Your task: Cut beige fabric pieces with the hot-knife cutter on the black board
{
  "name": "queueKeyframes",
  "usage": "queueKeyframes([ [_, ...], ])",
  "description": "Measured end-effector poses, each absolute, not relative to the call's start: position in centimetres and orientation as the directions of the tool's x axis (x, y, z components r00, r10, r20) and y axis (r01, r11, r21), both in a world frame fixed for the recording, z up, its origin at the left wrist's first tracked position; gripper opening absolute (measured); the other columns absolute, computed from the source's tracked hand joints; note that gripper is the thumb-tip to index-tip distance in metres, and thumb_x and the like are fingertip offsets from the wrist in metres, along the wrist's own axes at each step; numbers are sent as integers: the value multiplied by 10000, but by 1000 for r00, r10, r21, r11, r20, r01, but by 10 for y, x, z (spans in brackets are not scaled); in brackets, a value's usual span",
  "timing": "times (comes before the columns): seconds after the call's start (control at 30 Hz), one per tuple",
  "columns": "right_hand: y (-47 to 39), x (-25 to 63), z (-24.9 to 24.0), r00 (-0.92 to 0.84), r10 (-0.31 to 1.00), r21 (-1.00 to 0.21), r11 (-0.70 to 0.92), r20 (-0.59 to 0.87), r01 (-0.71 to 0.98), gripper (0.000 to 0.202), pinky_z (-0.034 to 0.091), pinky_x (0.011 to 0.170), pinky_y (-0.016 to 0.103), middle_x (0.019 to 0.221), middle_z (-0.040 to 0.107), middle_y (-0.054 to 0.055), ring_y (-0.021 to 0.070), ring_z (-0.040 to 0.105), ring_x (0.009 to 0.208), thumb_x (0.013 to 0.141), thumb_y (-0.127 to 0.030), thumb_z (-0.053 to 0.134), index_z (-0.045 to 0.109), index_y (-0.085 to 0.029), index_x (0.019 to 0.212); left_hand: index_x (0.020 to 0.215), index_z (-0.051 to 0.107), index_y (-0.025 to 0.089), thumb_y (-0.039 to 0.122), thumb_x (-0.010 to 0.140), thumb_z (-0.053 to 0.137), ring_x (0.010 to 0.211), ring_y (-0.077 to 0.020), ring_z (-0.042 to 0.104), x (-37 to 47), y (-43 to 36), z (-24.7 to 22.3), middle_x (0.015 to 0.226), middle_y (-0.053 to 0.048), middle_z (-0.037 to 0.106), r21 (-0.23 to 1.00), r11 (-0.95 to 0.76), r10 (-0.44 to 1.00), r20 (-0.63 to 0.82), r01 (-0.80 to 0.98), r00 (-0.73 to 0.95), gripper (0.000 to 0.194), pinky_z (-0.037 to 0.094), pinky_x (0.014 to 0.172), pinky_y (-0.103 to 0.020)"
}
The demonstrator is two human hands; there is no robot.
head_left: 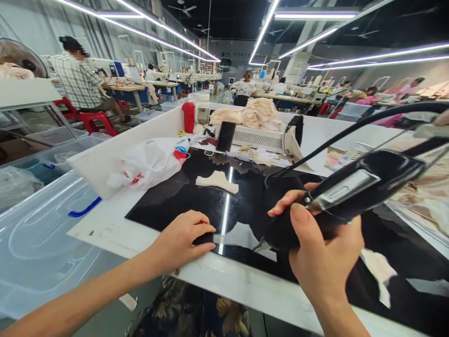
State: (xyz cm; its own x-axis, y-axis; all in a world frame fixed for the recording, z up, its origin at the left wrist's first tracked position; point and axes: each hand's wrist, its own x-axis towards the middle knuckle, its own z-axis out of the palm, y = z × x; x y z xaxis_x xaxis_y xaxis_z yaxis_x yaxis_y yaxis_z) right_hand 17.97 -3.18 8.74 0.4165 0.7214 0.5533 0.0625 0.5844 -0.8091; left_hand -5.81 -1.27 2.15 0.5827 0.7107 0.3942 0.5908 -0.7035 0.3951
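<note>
My right hand [324,252] is wrapped around a black corded hand tool [345,187] with a silver plate on its side. The tool's narrow metal tip [262,245] points down and left, close to a pale grey, thin cut piece [240,235] on the glossy black board [168,196]. My left hand [184,236] rests at the board's near edge, thumb and fingers apart, beside the left end of the grey piece. A cream fabric piece [217,181] lies farther back on the board. Another cream piece [379,269] lies right of my right hand, partly hidden by it.
A white plastic bag [147,161] sits at the board's left. Behind are a phone [225,135], a vented white box [257,138] topped with cream fabric [257,112], and a red cup [188,117]. The tool's black cable [336,135] arches right. Clear bins [45,238] stand left; people sit farther off.
</note>
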Motion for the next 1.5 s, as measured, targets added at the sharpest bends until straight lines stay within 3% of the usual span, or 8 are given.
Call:
queueKeyframes([
  [0.13,-21,155,84,417,743,-790,606,523,-90,418,574,646,348,807,673,-33,170,643,676,820,-345,861,624,-246,1148,1024,759,210,210,884,811,993,-190,667,-52,-11,14,1058,-22,728,444,-693,721,408,568,560,149,519,887,-339],
  [0.43,-6,126,81,430,754,-785,601,496,-149,449,544,610,324,802,671,-35,155,623,621,787,-336,869,600,-241,1134,967,766,232,221,912,801,976,-179,649,-47,-10,2,1033,6,731,486,-691,722,429,536,543,66,460,861,-335],
  [0.6,-6,123,76,412,752,-780,610,515,-139,417,554,611,326,809,671,-27,160,630,642,815,-315,848,597,-236,1138,987,769,227,262,970,748,972,-181,645,-48,-10,-1,1053,1,741,400,-750,661,484,528,573,44,465,874,-345],
  [0.8,-9,127,72,391,750,-778,616,534,-120,424,555,611,321,810,685,-30,153,634,624,830,-327,853,596,-236,1155,982,770,219,306,1056,617,958,-186,638,-50,-13,0,1047,-19,737,262,-798,590,525,543,613,191,492,861,-352],
  [1.0,-11,133,72,434,729,-766,631,530,-124,405,567,606,320,785,689,-37,150,632,616,819,-307,852,603,-230,1128,983,756,206,292,1055,614,939,-197,649,-51,-12,2,1035,-20,739,252,-806,575,548,536,607,181,513,839,-354],
  [1.2,-12,132,70,420,731,-768,630,538,-112,411,568,614,319,804,695,-35,149,642,621,830,-291,842,601,-229,1157,1118,730,186,280,1091,544,1011,-187,688,-59,-17,7,1085,-44,748,290,-810,577,548,509,605,210,539,915,-349],
  [1.5,-9,130,73,445,736,-779,615,510,-124,429,562,620,317,792,687,-41,148,637,624,811,-313,844,602,-226,1154,1127,742,205,317,1050,618,1034,-232,674,-61,-21,0,1094,-58,738,130,-853,479,578,505,660,184,583,927,-410],
])
